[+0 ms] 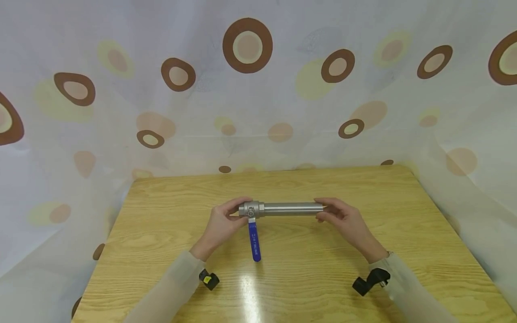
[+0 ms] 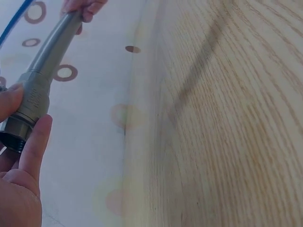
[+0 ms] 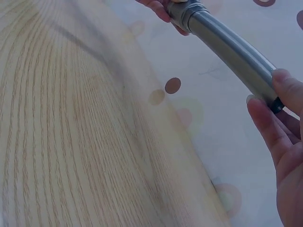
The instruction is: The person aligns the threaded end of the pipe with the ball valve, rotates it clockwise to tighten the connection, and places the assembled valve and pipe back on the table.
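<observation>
A metal ball valve (image 1: 251, 209) with a blue lever handle (image 1: 254, 241) is joined to a straight metal pipe (image 1: 292, 209), the two forming one horizontal piece held above the table. My left hand (image 1: 224, 224) grips the valve body, thumb and fingers on opposite sides of it. At the other end, my right hand (image 1: 347, 220) pinches the pipe close to its tip. The left wrist view shows the valve's open end (image 2: 14, 137) facing down beside the fingers. In the right wrist view, thumb and fingers hold the pipe's end (image 3: 270, 97).
The wooden table (image 1: 181, 193) lies beneath the hands. A white sheet with brown and yellow circles (image 1: 258, 107) hangs behind it and along both sides. Black camera mounts sit on the left wrist (image 1: 209, 279) and the right wrist (image 1: 371, 280).
</observation>
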`<state>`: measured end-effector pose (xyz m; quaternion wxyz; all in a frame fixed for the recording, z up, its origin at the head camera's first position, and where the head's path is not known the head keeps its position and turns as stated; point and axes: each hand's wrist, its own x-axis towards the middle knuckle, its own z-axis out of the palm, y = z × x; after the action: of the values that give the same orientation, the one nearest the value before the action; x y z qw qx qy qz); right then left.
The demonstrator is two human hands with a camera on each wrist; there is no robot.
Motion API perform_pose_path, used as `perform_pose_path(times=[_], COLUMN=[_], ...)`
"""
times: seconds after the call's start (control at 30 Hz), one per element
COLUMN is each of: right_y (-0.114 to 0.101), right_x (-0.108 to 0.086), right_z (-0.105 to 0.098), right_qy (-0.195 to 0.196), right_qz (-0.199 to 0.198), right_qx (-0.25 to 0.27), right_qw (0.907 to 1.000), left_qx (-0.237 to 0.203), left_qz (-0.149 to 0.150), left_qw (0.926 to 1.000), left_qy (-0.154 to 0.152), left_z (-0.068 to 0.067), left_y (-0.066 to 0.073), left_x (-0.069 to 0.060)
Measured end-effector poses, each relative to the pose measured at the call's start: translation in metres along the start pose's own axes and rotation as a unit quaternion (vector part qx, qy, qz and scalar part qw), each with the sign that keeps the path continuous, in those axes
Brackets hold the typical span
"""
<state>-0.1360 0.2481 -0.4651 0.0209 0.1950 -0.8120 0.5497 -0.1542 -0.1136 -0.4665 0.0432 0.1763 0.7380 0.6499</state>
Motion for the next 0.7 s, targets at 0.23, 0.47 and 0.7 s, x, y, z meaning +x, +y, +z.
perform_pose_path(times=[0.23, 0.47, 0.7], right_y=[0.0006, 0.0041, 0.0004], right_x=[0.0008, -0.0003, -0.0005], right_z=[0.0019, 0.0011, 0.0023], right_qy=[-0.001, 0.019, 0.023], right_qz=[-0.022, -0.027, -0.025], right_qx=[0.022, 0.013, 0.005], right_qw=[0.9995, 0.9994, 0.9994], left_qx=[0.009, 0.015, 0.018], left_qz=[0.003, 0.011, 0.010], left_qw=[1.0000, 0.9998, 0.9998], left_qy=[0.000, -0.001, 0.000], left_z=[-0.0002, 0.0008, 0.0010], left_y=[0.0026, 0.0010, 0.0011], left_x=[0.0010, 0.0017, 0.0012])
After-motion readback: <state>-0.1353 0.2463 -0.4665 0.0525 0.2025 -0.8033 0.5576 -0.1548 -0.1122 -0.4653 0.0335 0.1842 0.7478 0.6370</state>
